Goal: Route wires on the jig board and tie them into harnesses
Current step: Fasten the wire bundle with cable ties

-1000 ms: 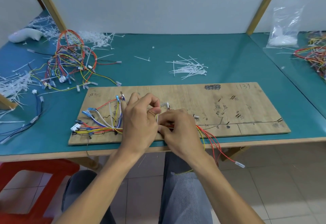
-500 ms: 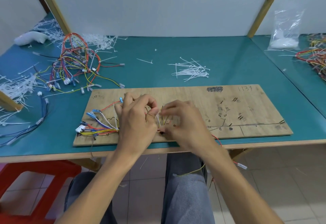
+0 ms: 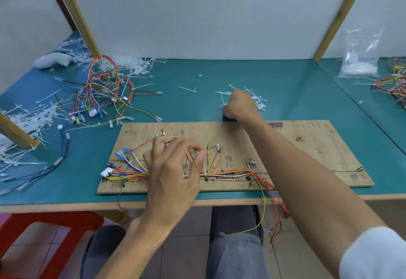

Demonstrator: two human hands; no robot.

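Many loose ties (image 3: 26,120) lay heaped at the far left of the table (image 3: 197,76), with blue wires (image 3: 61,158) trailing beside them. A tangle of harnesses (image 3: 103,94) sat just behind. A red stool (image 3: 44,234) stood below the table edge.

The jig board (image 3: 318,147) lay flat along the near edge. On its left half the wires (image 3: 230,172) fanned out from a white connector (image 3: 107,171) and several blue terminals. They gathered into one bundle running right along a drawn line, then dropped off the front edge over the person's lap.

The left hand (image 3: 173,169) rested over the bundle near the fan, released, with its fingers loosely curved and its thumb apart from the forefinger. A white tie (image 3: 205,166) stood upright on the bundle just beside the thumb.

The right arm stretched across the board. The right hand (image 3: 240,105) was down on the tie pile (image 3: 259,102) behind the board, knuckles up and fingers curled under. Whether it pinched a tie could not be told.

A clear bag (image 3: 362,59) and more harnesses (image 3: 393,85) lay at the far right.
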